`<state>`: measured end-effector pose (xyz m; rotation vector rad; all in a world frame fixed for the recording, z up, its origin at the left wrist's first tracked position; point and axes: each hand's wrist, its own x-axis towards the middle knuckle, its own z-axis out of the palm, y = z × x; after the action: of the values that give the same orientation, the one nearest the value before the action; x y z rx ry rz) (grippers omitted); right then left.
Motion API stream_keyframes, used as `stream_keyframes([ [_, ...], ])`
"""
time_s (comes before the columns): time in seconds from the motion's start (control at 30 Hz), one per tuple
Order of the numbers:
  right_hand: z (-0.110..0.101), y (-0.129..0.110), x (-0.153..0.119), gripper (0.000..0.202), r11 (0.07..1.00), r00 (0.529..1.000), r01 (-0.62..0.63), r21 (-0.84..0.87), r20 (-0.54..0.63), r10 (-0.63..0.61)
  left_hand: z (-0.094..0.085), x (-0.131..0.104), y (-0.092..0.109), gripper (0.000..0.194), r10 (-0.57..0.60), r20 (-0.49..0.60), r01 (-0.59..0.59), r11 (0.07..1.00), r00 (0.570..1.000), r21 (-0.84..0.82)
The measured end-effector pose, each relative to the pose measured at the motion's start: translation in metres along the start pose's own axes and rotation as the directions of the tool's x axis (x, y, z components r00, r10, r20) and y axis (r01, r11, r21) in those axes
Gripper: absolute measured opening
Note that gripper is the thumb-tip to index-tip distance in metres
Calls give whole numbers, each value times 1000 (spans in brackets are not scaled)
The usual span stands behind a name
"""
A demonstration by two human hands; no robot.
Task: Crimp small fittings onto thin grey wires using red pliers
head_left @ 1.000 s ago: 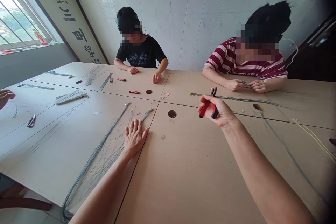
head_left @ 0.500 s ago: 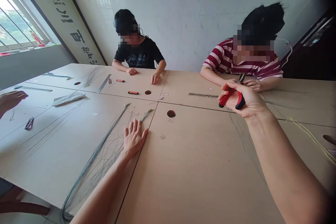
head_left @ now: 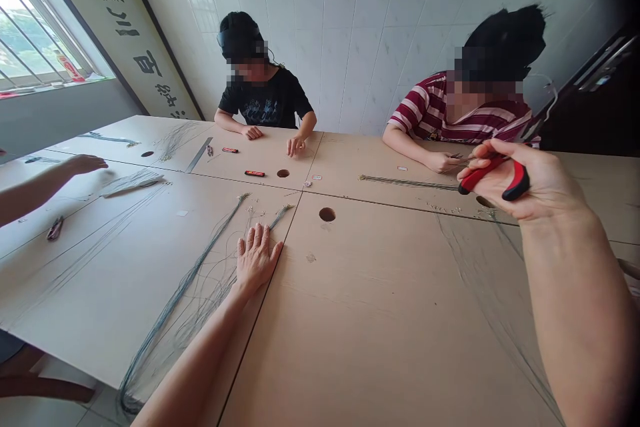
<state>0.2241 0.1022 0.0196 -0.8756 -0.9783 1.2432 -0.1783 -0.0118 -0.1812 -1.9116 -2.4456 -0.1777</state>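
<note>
My left hand (head_left: pixel 257 259) lies flat on the table with its fingers spread, on some loose thin cords beside the table seam. Just beyond its fingertips shows the tip of a short cord bundle (head_left: pixel 281 215). Left of it runs a long grey-green bundle of cords (head_left: pixel 187 278), curving toward the near edge. At the right, raised above the table, my right hand (head_left: pixel 535 177) holds pliers with red and black handles (head_left: pixel 517 183). Their jaws point away and are hard to make out against the striped shirt behind.
Two people sit across the table (head_left: pixel 350 280), one in black (head_left: pixel 273 103), one in a striped shirt (head_left: pixel 420 107). Another person's arm (head_left: pixel 45 183) reaches in from the left near a pale bundle (head_left: pixel 133 183). Round holes, red lighters (head_left: pixel 255 174) and more cords (head_left: pixel 410 182) are also there.
My right hand has moved to the right with the pliers. My left hand stays in place. The arm at the left reaches further in over the table.
</note>
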Motion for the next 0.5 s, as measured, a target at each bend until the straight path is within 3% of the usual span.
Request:
stream_keyframes([
  [0.1, -5, -4, -1, 31, 999, 999, -36, 38, -35, 38, 0, 0, 0, 67, -5, -1, 5, 1000, 1000, -6],
  [0.5, -46, -25, 2, 32, 996, 998, 49, -69, 37, -47, 2, 0, 1, 64, -17, -4, 17, 999, 1000, -27],
])
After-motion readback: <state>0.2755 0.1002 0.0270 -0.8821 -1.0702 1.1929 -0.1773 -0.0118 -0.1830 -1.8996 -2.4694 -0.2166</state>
